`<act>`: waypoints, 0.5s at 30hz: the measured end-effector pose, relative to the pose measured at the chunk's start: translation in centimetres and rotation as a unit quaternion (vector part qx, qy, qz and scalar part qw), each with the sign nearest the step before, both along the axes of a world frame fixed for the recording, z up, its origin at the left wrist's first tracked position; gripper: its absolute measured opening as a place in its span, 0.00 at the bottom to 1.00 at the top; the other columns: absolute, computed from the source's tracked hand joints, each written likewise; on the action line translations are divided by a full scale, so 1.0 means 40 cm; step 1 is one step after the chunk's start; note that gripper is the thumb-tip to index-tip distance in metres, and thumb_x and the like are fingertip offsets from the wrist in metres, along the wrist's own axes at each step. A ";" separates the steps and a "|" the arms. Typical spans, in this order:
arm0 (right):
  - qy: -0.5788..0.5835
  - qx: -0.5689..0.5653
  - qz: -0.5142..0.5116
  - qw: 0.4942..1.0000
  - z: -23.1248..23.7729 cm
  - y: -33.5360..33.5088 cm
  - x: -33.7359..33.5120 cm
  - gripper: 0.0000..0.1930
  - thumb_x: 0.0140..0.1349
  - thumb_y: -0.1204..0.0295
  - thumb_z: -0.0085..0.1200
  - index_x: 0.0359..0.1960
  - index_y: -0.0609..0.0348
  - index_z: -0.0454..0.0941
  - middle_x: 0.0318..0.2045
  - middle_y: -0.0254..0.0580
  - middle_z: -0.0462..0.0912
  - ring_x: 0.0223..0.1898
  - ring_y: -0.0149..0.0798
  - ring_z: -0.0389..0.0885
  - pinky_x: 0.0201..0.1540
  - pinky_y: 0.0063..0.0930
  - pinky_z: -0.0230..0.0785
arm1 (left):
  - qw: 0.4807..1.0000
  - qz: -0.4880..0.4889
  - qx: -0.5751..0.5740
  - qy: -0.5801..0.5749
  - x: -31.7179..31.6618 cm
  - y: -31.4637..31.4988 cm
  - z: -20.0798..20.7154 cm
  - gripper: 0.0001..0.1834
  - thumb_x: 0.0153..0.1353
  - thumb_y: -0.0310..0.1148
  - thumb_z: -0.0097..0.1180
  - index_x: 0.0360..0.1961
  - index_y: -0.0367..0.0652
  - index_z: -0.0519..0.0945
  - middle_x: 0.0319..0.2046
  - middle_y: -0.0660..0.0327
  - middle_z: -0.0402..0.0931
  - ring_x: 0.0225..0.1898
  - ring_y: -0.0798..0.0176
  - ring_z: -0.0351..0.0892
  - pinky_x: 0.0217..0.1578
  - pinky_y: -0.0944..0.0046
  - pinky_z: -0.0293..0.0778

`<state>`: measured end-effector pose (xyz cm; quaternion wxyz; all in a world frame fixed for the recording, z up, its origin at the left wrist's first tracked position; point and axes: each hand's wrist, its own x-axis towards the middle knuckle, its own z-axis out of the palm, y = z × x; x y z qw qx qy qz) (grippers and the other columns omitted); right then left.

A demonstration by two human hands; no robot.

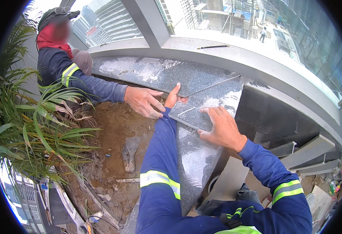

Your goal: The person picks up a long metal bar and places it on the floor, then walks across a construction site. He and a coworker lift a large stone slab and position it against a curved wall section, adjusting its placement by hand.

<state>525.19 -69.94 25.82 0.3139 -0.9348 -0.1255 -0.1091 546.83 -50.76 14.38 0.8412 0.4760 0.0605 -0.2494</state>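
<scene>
A speckled grey granite slab [214, 98], cut on a slant and smeared with white dust, lies at the ledge corner against a longer granite slab [139, 72]. A narrow slanting gap runs between the two. My left hand [173, 97] grips its left edge near the joint, thumb on top, some fingers hidden. My right hand [222, 128] holds its near right corner, thumb at the near edge and a finger on top; the other fingers are partly hidden. Beside my left wrist, a co-worker's hand [143, 102] reaches in with fingers stretched.
Another granite slab [196, 163] extends toward me beneath my arms. Left lies brown soil [110, 132] with a dirty trowel [131, 154] and a leafy plant [42, 128]. A pencil-like stick [213, 47] rests on the window sill. Cut panels [309, 152] are stacked at right.
</scene>
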 end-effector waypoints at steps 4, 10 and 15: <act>-0.074 0.029 0.044 0.996 0.053 0.044 0.120 0.32 0.47 0.62 0.73 0.54 0.55 0.72 0.45 0.50 0.82 0.49 0.53 0.77 0.52 0.46 0.72 | 0.996 0.055 -0.030 -0.056 0.012 0.042 -0.044 0.25 0.68 0.52 0.63 0.51 0.41 0.79 0.48 0.54 0.83 0.48 0.58 0.84 0.49 0.57 0.81; -0.055 0.066 0.075 0.993 0.111 0.096 0.229 0.37 0.51 0.59 0.73 0.62 0.53 0.68 0.50 0.50 0.80 0.54 0.54 0.77 0.57 0.47 0.71 | 0.983 -0.021 -0.176 -0.049 0.057 0.035 -0.113 0.23 0.70 0.51 0.61 0.52 0.43 0.78 0.49 0.55 0.83 0.50 0.57 0.83 0.53 0.55 0.80; -0.248 0.119 0.063 0.959 0.083 0.011 0.232 0.34 0.60 0.59 0.69 0.66 0.54 0.69 0.58 0.52 0.77 0.61 0.53 0.75 0.64 0.47 0.69 | 0.993 -0.018 -0.118 -0.021 0.044 0.003 -0.082 0.22 0.72 0.49 0.58 0.55 0.44 0.76 0.52 0.56 0.82 0.53 0.56 0.83 0.57 0.52 0.79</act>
